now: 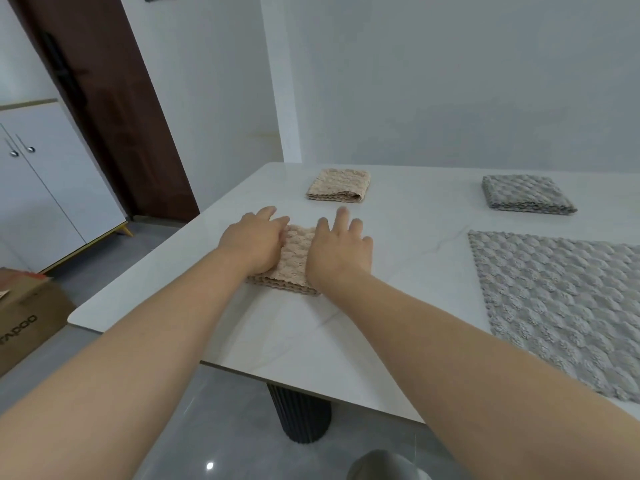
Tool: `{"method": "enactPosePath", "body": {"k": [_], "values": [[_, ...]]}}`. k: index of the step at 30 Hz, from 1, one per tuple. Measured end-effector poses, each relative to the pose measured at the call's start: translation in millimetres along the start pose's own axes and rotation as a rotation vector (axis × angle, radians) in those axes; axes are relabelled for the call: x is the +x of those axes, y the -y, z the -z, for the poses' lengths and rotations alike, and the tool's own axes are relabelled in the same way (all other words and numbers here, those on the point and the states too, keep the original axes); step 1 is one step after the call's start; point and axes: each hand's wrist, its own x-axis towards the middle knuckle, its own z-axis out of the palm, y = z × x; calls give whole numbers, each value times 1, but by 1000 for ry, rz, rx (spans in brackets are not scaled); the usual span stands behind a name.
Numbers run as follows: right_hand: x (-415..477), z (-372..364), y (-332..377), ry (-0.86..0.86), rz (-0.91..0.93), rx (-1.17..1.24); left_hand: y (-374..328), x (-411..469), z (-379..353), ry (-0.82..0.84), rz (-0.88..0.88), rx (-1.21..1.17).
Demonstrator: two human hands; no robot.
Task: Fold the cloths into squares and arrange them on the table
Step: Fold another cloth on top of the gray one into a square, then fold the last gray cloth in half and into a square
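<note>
Nearest me, the left forearm [121, 341] and the right forearm [467, 348] are stretching out over the near edge of the white marble-look tabletop [311, 341]; I am watching the left hand [254, 242] and the right hand [337, 252] lying side by side on a small folded beige waffle-textured cloth [296, 258], which is sitting close to the tabletop's left edge; both hands are lying flat, fingers laid out rather than curled, pressing the cloth down and gripping nothing. I am reading this as the smoothing of a finished square. A second folded beige cloth [338, 186] is lying beyond it toward the far left corner; a folded grey textured cloth [526, 194] is resting by the far edge, well apart to the right; a large grey textured cloth [561, 306] is lying unfolded at the right, reaching toward the near edge. That one, I am judging, is coming next; both hands will be needing to lift off, shift right, pinch two corners and bring them over evenly.
</note>
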Motion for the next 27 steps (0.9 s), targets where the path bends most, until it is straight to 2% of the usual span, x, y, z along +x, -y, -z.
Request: {"method": "enactPosePath", "body": {"k": [2, 5, 8, 13, 18, 22, 27], "values": [[0, -5, -1, 3, 82, -12, -5, -1, 2, -10, -31, -44], [1, -20, -4, 263, 94, 66, -8, -10, -3, 105, -98, -93], [2, -18, -10, 338, 124, 88, -12, -17, -3, 136, -74, -60], [3, 22, -40, 179, 108, 215, -43, -15, 22, -66, -68, 55], [-4, 58, -116, 23, 42, 215, -129, -21, 42, -162, -149, -74], [-14, 76, -193, -87, -138, 341, -206, -18, 34, -75, -187, -288], [-44, 103, -303, -176, -239, 317, -297, -10, 24, 47, -178, -516]]}}
